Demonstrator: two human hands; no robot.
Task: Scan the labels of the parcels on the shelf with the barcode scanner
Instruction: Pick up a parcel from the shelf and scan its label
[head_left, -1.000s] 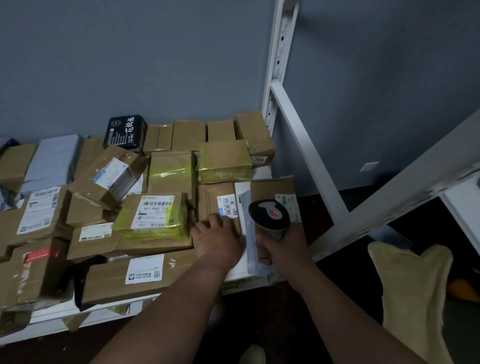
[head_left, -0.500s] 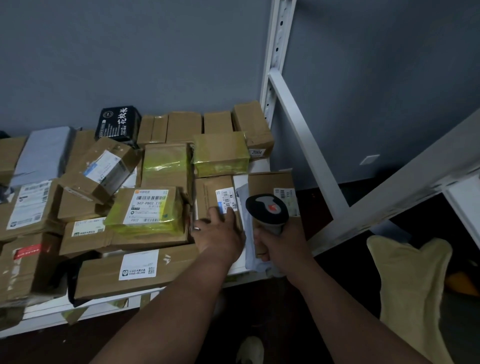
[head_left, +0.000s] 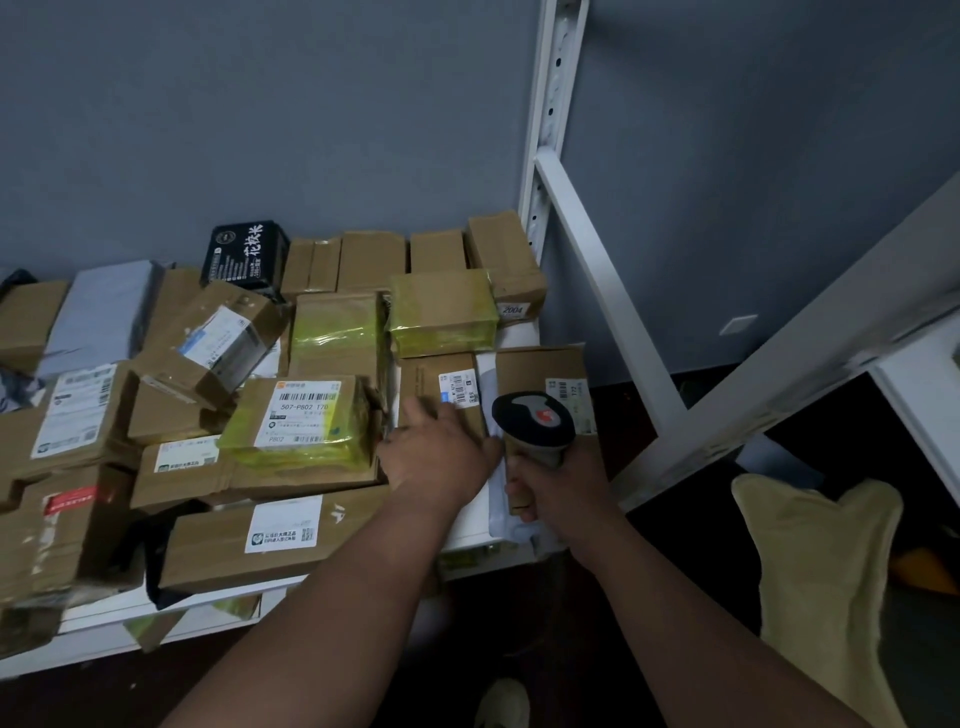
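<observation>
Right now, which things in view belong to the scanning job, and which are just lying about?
Job:
barcode scanner, held by right hand
brown parcel, touched by left hand
parcel marked 507-P802
shelf

Lying about:
yellow cloth
shoe
wall plate

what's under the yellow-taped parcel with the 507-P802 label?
The yellow-taped parcel lies on a flat brown box with a white label. Anything beneath that is covered.
</observation>
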